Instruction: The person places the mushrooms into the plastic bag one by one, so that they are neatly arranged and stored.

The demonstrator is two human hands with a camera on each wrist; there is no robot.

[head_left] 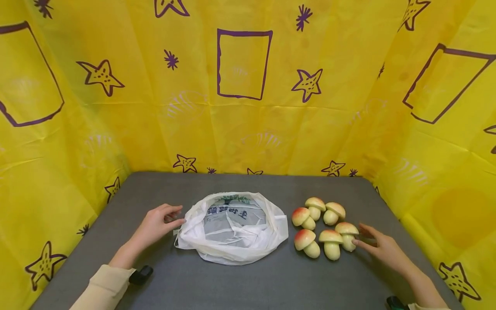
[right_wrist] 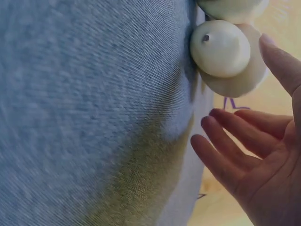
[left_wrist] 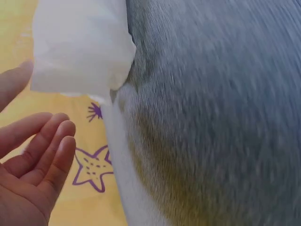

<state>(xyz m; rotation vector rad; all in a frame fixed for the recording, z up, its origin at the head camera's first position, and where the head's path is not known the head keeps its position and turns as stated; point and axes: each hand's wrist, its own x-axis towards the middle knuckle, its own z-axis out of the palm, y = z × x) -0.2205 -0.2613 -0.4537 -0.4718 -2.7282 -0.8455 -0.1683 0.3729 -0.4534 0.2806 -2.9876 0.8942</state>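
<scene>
A white plastic bag (head_left: 248,255) with dark green print lies with its mouth spread wide at the middle of the table. My left hand (head_left: 155,223) is at its left side, fingers loosely bent and fingertips close to the rim. In the left wrist view, the bag's white edge (left_wrist: 80,47) shows above the fingers. Right of the bag lie several toy mushrooms (head_left: 305,237) with red-and-cream caps and pale stems. Beside the rightmost mushroom (head_left: 346,229) is my right hand (head_left: 381,249), its thumb near the stem. The right wrist view shows that mushroom's round stem end (right_wrist: 221,52) between spread thumb and fingers.
The dark grey table (head_left: 271,286) has rounded far corners. Yellow cloth (head_left: 240,120) with purple starfish and frame drawings stands round its back and sides. Dark wrist devices sit at the left wrist (head_left: 141,275) and the right wrist (head_left: 397,303).
</scene>
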